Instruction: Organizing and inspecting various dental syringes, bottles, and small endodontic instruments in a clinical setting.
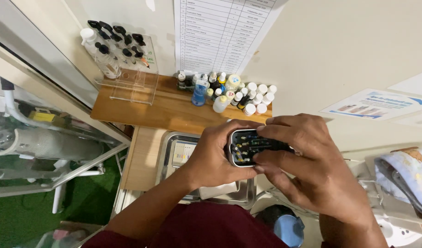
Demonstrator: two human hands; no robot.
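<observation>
Two hands on one small black case [248,147] here: left hand [214,156] clamped round its left end, right hand [307,160] gripping the right side with fingers over the top, all held above a steel tray [167,154], little bottles [238,94] on the wooden shelf [151,108] beyond.

A white printed list sheet [222,32] hung on the wall above the shelf; a blue-and-white notice [379,103] was stuck rightward.

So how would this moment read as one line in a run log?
left hand: grips small dark case | right hand: fingers on case | below: metal tray | behind: wooden shelf with small bottles
</observation>
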